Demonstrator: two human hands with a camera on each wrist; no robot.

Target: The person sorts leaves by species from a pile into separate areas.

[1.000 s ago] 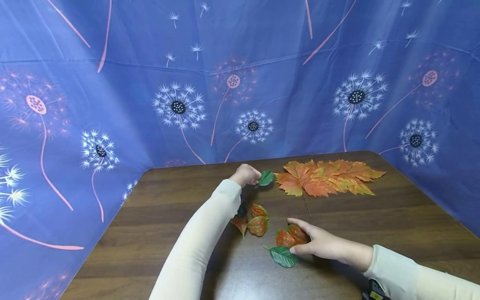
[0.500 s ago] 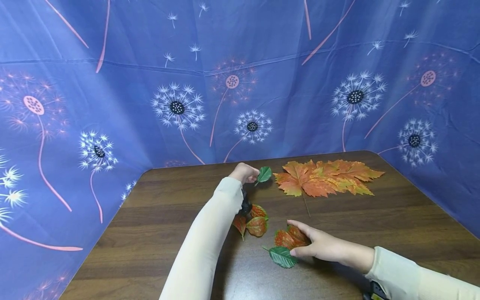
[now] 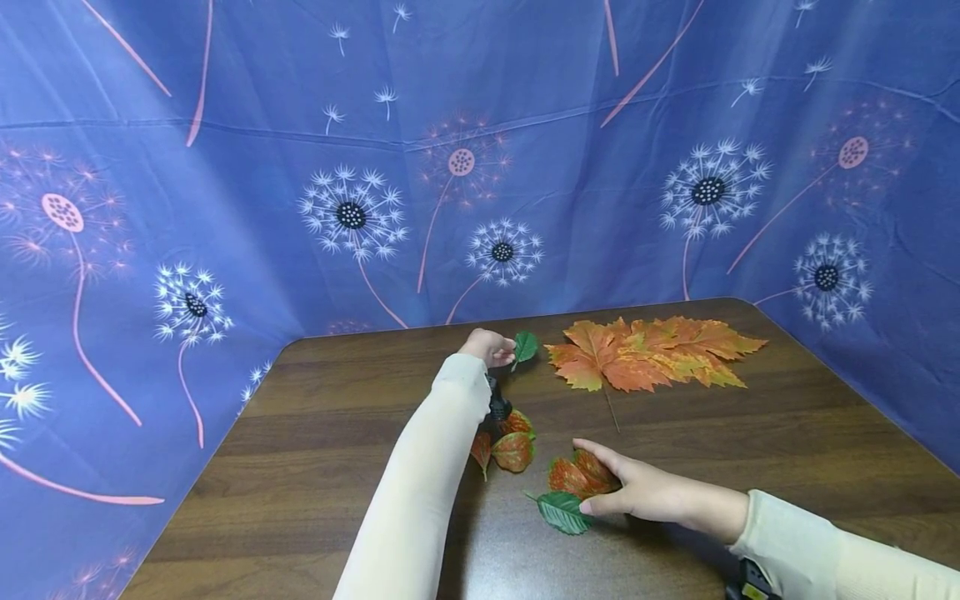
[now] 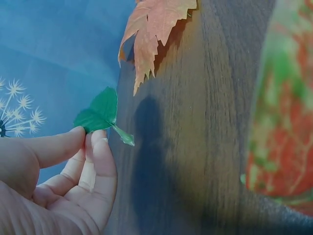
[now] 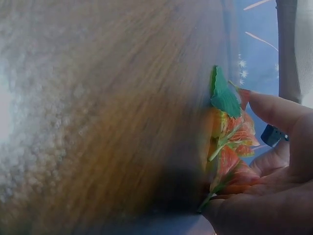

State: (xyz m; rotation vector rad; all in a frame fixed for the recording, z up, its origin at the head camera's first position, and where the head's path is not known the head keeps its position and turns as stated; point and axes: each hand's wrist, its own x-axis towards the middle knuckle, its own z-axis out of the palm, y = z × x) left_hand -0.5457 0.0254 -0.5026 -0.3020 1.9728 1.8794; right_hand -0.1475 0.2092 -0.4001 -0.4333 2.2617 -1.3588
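At the far middle of the table, my left hand [image 3: 489, 346] pinches a small green leaf [image 3: 526, 346] between thumb and fingertips. The left wrist view shows this leaf [image 4: 101, 111] raised, its short stem pointing down toward the wood. Nearer the front right, my right hand [image 3: 630, 483] rests with thumb and index finger spread about red-orange leaves [image 3: 567, 477]. Its thumb tip touches the edge of a second green leaf [image 3: 562, 514], lying in front of them. The right wrist view has these red-orange leaves [image 5: 234, 166] beside the palm.
Large orange maple leaves [image 3: 622, 358] lie overlapping at the back right, one stem pointing forward. Several red-green leaves [image 3: 514, 452] lie just right of my left forearm, partly hidden by it. Behind the wooden table [image 3: 337, 417] hangs a blue dandelion-print cloth [image 3: 420, 100].
My left hand has shifted very slightly left with the green leaf, which has turned a little, and the left forearm has swung rightward. The right hand stays in place.
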